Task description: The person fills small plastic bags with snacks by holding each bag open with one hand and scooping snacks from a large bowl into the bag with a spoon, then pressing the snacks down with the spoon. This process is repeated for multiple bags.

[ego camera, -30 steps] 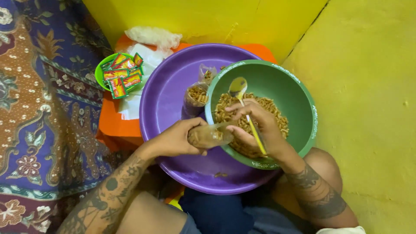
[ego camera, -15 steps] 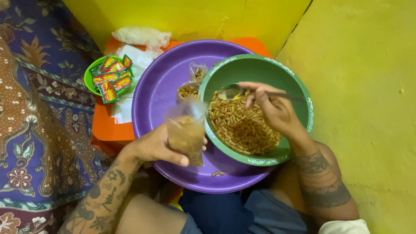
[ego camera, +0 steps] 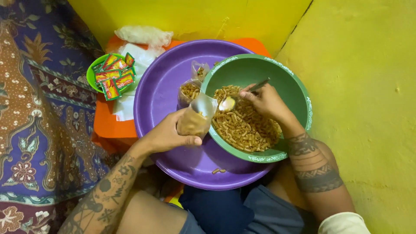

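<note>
Seated person, head view looking down into a green bowl (ego camera: 294, 93) of fried pasta-like snack (ego camera: 245, 125); all places given from this bowl. Bowl sits inside a larger purple basin (ego camera: 160, 93), toward the basin's right side. Left hand (ego camera: 167, 134), just left of the bowl, is closed around a small clear bag (ego camera: 196, 116), partly filled with snack, mouth tipped up toward the bowl's left rim. Right hand (ego camera: 266, 102), over the bowl, pinches the handle of a spoon (ego camera: 232, 100); spoon head lies low at the bowl's left side, close to the bag mouth; whether it carries snack, cannot tell. Two more clear bags (ego camera: 190, 89) holding snack stand in the basin just left of the bowl's upper rim, apparently filled but open-topped. Farther left of the bowl, outside the basin, a small green dish (ego camera: 92, 73) of red-and-green sachets (ego camera: 113, 73) sits on an orange desk (ego camera: 110, 125), with white plastic (ego camera: 143, 34) above it. A few stray pieces (ego camera: 218, 171) lie on the basin floor below the bowl. Judgement on progress: early to middle; two bags look portioned, a third is part-full in hand, and the bowl holds a large amount of snack. Sachets look untouched.
</note>
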